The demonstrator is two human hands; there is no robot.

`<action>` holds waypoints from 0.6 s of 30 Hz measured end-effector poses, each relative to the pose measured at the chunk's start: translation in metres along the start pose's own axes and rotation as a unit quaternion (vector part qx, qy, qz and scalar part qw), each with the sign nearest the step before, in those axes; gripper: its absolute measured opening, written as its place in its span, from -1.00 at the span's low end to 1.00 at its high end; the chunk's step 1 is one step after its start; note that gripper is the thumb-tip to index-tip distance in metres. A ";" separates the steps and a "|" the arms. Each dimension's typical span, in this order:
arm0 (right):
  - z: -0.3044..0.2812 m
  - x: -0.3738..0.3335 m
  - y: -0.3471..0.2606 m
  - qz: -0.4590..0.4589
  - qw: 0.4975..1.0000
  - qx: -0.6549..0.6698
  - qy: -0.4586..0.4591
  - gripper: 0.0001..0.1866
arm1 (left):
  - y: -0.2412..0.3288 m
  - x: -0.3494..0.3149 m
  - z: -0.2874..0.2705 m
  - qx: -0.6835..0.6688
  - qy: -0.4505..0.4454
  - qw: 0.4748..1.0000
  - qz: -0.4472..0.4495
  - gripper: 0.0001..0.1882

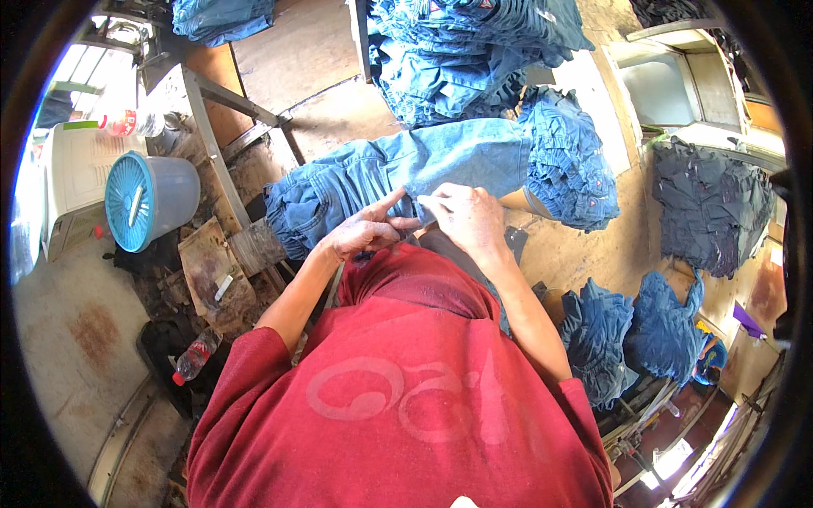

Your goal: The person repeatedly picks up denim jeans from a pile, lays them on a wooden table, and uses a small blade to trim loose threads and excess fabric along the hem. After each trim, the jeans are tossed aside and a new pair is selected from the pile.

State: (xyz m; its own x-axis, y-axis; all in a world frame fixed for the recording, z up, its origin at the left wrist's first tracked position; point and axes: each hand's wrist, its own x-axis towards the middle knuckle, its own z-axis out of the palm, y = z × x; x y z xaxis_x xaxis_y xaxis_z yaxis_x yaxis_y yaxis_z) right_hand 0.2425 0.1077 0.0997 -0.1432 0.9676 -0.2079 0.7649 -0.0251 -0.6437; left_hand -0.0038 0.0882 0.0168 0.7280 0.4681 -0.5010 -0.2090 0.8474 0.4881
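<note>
A long blue denim garment, probably a trouser leg, lies crosswise in front of me, its gathered left end bunched up. My left hand rests at its near edge, index and middle fingers stretched out and spread apart. Close beside it on the right, my right hand is closed, thumb and fingertips pinched together over the denim. Whatever lies in that pinch is too small to make out. At the garment's right end sits a stack of folded denim with elastic-looking waistbands.
Tall denim piles stand ahead. Dark folded garments lie at right, and blue denim bundles below them. To the left are a lidded bucket, a metal table leg, a wooden board and a plastic bottle.
</note>
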 end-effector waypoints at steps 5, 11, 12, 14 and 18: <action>0.000 0.001 0.002 -0.052 0.996 0.065 0.010 -0.67 | 0.000 -0.001 -0.001 0.000 -0.007 1.000 0.002 0.13; -0.004 -0.005 -0.001 -0.015 0.989 -0.083 0.120 -0.89 | 0.006 0.001 0.015 0.215 0.094 0.969 0.072 0.03; -0.004 -0.010 -0.005 -0.041 0.987 -0.055 0.148 -0.91 | 0.006 0.000 0.018 0.208 0.100 0.971 0.065 0.02; 0.000 -0.021 -0.015 -0.081 0.986 -0.071 0.123 -0.92 | 0.006 -0.002 0.021 0.152 0.091 0.983 0.036 0.04; 0.018 -0.042 -0.036 -0.137 0.970 -0.171 0.108 -0.94 | 0.002 -0.007 0.020 0.012 0.038 0.999 0.017 0.12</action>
State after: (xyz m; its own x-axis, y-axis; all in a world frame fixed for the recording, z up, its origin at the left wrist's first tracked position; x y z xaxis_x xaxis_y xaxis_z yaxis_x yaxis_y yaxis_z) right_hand 0.2095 0.0633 0.1179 -0.2634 0.9573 0.1190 0.8857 0.2889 -0.3635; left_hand 0.0039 0.0816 0.0359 0.6680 0.5157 -0.5365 -0.2170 0.8246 0.5224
